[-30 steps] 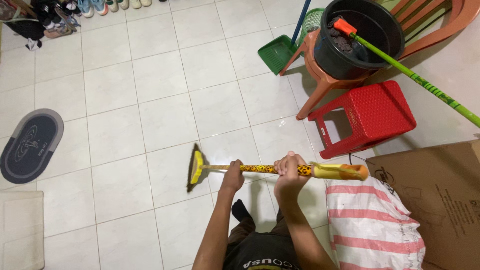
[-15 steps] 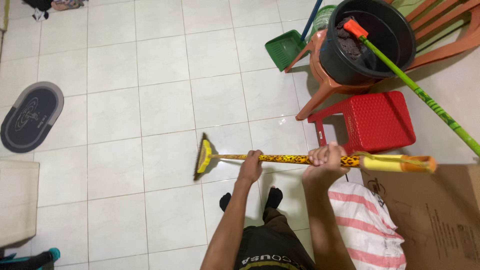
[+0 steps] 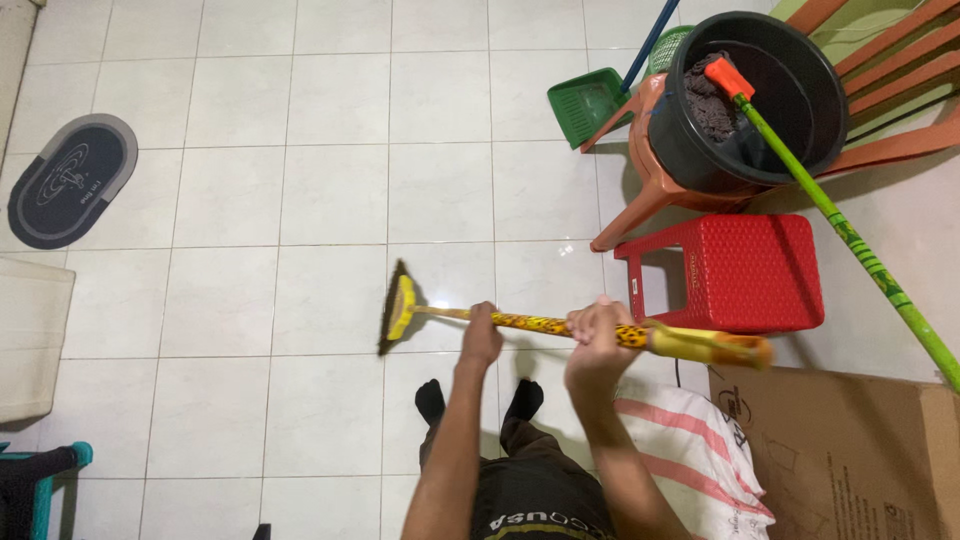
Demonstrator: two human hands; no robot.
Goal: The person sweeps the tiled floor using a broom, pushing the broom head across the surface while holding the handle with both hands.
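Note:
I hold a broom with a yellow patterned handle (image 3: pixel 535 324) across my front, above the white tiled floor (image 3: pixel 300 190). Its dark bristle head (image 3: pixel 396 308) touches the tiles to the left. My left hand (image 3: pixel 481 335) grips the handle nearer the head. My right hand (image 3: pixel 597 335) grips it further right, near the plain yellow and orange end (image 3: pixel 715 347). My feet in black socks (image 3: pixel 478 398) stand just below the handle.
A red plastic stool (image 3: pixel 745 270) stands right of my hands. Behind it a black bucket (image 3: pixel 755 95) with a green-handled mop (image 3: pixel 850 240) sits on an orange chair, beside a green dustpan (image 3: pixel 585 100). A cardboard box (image 3: pixel 850 450) and striped sack (image 3: pixel 690 450) lie at lower right; a dark mat (image 3: pixel 70 180) lies left.
The broom head has shifted slightly right and nearer my feet, and my hands with the handle have moved right with it. The camera view has drifted a little.

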